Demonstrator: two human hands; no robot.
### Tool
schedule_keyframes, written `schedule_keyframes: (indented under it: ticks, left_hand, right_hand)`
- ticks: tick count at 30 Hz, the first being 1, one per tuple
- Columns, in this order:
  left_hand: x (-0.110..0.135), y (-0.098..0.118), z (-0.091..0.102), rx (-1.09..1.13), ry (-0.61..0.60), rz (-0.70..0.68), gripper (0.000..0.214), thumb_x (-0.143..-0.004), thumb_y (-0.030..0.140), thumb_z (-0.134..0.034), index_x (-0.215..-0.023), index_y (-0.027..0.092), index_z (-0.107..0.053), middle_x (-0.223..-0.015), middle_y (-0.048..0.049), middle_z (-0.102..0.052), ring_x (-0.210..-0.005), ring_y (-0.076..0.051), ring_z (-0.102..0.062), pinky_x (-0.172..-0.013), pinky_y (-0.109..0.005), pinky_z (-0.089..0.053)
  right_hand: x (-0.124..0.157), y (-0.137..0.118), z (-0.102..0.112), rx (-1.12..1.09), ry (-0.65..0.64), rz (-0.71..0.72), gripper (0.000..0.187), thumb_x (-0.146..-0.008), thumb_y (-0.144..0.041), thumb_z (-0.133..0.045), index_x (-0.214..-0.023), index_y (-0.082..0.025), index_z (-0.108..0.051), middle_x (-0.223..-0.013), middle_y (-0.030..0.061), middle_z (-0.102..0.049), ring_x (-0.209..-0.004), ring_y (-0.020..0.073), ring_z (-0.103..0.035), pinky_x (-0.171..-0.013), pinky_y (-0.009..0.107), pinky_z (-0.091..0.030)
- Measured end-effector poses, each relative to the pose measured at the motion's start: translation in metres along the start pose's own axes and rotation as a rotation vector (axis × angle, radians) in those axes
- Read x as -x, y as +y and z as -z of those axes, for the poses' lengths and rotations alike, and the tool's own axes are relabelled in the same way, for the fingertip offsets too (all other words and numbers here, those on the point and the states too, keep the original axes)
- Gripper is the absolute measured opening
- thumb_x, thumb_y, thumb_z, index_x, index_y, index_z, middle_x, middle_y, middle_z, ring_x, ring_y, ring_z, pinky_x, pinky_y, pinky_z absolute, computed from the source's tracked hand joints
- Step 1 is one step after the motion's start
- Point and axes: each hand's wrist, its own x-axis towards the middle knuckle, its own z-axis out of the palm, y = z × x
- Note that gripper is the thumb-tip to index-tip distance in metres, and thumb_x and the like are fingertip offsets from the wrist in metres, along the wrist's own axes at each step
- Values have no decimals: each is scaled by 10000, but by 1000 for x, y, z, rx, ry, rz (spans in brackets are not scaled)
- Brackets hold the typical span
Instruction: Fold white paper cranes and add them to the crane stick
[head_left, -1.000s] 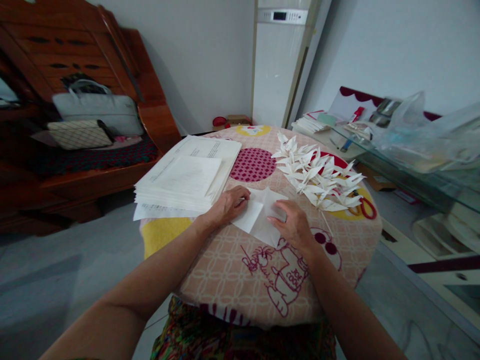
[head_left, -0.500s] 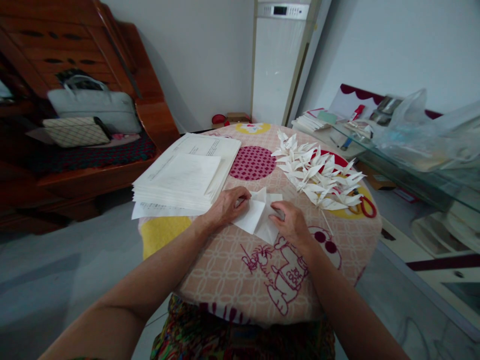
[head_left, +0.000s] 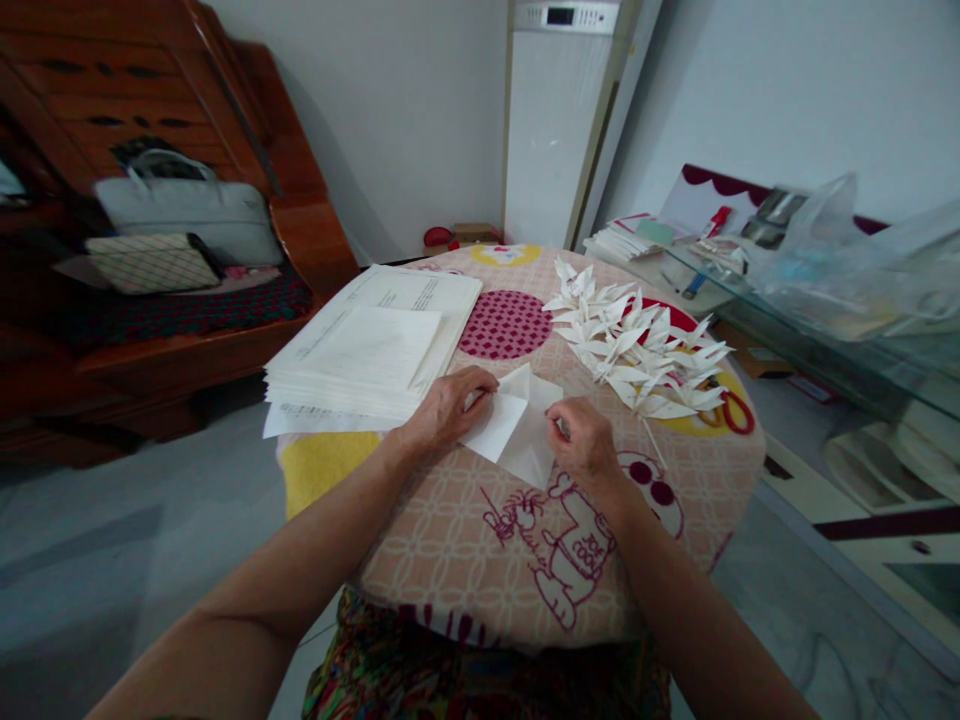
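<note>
A partly folded sheet of white paper [head_left: 504,428] lies at the middle of the round table, a crease standing up along it. My left hand [head_left: 450,408] pinches its left edge between thumb and fingers. At the right edge, my right hand [head_left: 579,436] is closed with thumb and fingertips on the paper. Left of my hands sits a stack of paper sheets [head_left: 360,345], smaller white squares [head_left: 375,340] on top. To the right is a heap of folded paper cranes [head_left: 630,345], with red-handled scissors [head_left: 737,411] partly under it.
A patterned cloth [head_left: 450,540] covers the table. On the right, a glass-topped cabinet [head_left: 817,340] holds a plastic bag [head_left: 832,260] and papers. A wooden bench [head_left: 202,350] with a grey bag [head_left: 191,215] stands left; a white upright unit [head_left: 559,130] is behind.
The paper's standing fold has opened a little and its top has risen slightly. My right-hand fingers have curled in more tightly at the right edge; my left hand has barely moved.
</note>
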Motion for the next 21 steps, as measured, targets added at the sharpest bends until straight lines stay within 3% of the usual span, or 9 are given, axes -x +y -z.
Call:
schedule_keyframes:
  ticks: [4,8,10,14,21]
  left_hand:
    - [0,-1,-1,-17,-29,0,142,-890,147,-503,-950,167,-631,-972,-64,-705,-911,-175,-665,-852,-292,-513]
    - [0,-1,-4,-35,-67,-8,137,-884,161,-509,-936,173,-635,-954,-60,-703,-889,-175,-662,-824,-290,-513]
    - [0,-1,-4,-43,-79,-11,138,-888,170,-507,-936,175,-636,-950,-58,-700,-882,-175,-661,-811,-286,-508]
    - [-1,0,-4,-50,-91,-9,135,-889,165,-507,-933,170,-634,-955,-60,-699,-885,-175,-660,-809,-286,-499]
    - [-2,3,-2,-50,-92,1,147,-877,151,-502,-933,168,-637,-937,-59,-697,-870,-172,-655,-804,-292,-507]
  right_hand:
    - [0,1,3,-111,-21,-51,128,-815,-190,-591,-907,-198,-679,-892,88,-715,-877,243,-664,-823,374,-528]
    - [1,8,-2,-177,-84,-69,442,-727,-280,-752,-1147,-176,-662,-1228,159,-678,-1149,310,-627,-1000,468,-494]
    - [1,9,-7,-178,-113,-69,506,-696,-259,-772,-1179,-169,-650,-1303,177,-638,-1220,322,-593,-1049,490,-462]
    - [-2,8,-17,-160,-129,-87,395,-692,-163,-712,-1084,-166,-665,-1182,154,-686,-1139,296,-626,-1014,469,-477]
    - [-6,3,-14,-96,-73,-133,158,-738,-122,-569,-830,-186,-681,-827,82,-708,-818,239,-644,-781,373,-516]
